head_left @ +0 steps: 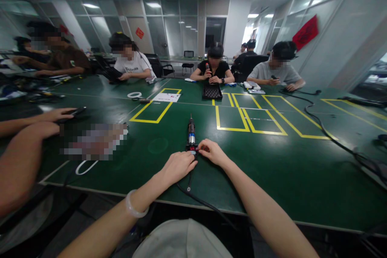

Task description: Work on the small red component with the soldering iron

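Note:
A black and silver electric screwdriver [191,134] lies on the green table [272,169], pointing away from me. Its black cable [193,195] runs back over the table's near edge. My left hand [178,165] rests on the table at the tool's near end, fingers curled over the cable end. My right hand [213,151] pinches the same end of the tool from the right, fingers closed. A pale bracelet sits on my left wrist.
Yellow taped rectangles [155,111] mark the tabletop. A black tray [212,91] stands in front of a person opposite. Several people sit around the table; a neighbour's arms [27,137] lie at the left. Black cables [326,133] run across the right side.

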Demonstrator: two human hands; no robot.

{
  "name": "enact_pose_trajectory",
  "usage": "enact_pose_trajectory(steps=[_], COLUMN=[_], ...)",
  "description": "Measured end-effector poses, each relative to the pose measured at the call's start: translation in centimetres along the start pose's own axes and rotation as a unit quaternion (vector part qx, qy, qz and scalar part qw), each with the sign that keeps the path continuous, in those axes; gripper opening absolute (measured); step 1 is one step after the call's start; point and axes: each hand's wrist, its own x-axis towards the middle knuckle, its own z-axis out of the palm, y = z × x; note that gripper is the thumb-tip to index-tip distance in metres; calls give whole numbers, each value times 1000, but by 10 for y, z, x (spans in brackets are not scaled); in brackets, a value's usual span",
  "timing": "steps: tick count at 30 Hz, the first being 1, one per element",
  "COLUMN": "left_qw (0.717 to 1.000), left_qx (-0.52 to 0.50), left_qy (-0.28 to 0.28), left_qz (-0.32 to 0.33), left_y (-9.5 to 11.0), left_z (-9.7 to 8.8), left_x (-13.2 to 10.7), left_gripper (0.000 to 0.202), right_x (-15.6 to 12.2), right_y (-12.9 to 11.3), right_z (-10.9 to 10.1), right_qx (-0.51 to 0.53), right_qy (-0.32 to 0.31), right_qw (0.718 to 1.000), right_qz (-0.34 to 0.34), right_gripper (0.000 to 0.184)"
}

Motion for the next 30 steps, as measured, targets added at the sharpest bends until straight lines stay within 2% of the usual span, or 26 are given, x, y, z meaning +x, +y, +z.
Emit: enact_pose_trajectory(steps=[11,18,22,25,27,30], left_qw=[999,994,988,987,990,993], left_qx=[-30,-79,-73,-72,-69,-55], left_qy=[21,45,96,122,107,72], left_qz=[-12,-53,-99,-71,-55,-78], left_y=[-1,-3,-8,-13,-16,-16], left_z=[3,-7,-17,-16,-9,3], left_x=[-3,-3,10,25,34,43], left_gripper=[32,45,37,34,37,29], right_x=[1,0,-1,0,0,0], right_y=[-10,-15,-17,-16,-13,-8], right_z=[-3,-6,-6,-5,-4,-3], right_qx=[-21,-12,-14,-9,8,47], right_qy=[30,57,54,49,45,35], right_qw=[999,997,998,998,998,997], right_qz=[20,50,40,37,37,48], right_gripper=[11,11,14,19,22,26])
